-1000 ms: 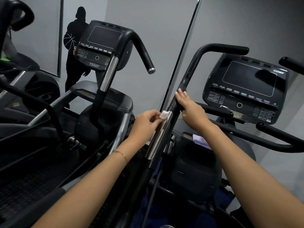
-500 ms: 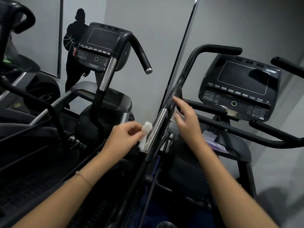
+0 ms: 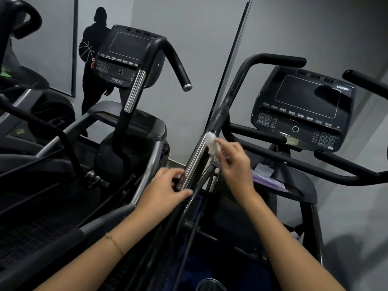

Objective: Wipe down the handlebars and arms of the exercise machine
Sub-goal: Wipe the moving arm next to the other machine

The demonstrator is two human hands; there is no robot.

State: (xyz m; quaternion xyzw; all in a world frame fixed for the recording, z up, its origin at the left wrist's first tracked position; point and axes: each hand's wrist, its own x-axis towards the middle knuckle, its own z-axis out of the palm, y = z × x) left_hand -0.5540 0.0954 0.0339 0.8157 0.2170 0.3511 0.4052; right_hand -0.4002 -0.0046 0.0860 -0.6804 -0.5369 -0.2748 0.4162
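our right hand (image 3: 237,166) pinches a small white wipe (image 3: 212,143) between thumb and fingers. the wipe presses on the right side of the shiny metal part (image 3: 196,158) of the machine's arm, near its top end, just where the black handlebar (image 3: 237,87) begins. we think we hold it by the tips so the soft pad can rub the bar and our skin stays off it. the wrist is bent a little and the arm reaches in from the lower right.

our left hand (image 3: 163,190) is curled round the low end of the same shiny part, thumb in front and fingers behind. we think it holds the arm of the machine steady so it does not swing while we rub. that arm comes in from the lower left, with a thin bracelet (image 3: 114,242) on the wrist.

farther out, the handlebar curves up and over to the right, above the dark console (image 3: 304,106). it looks like more black bar is left to wipe.
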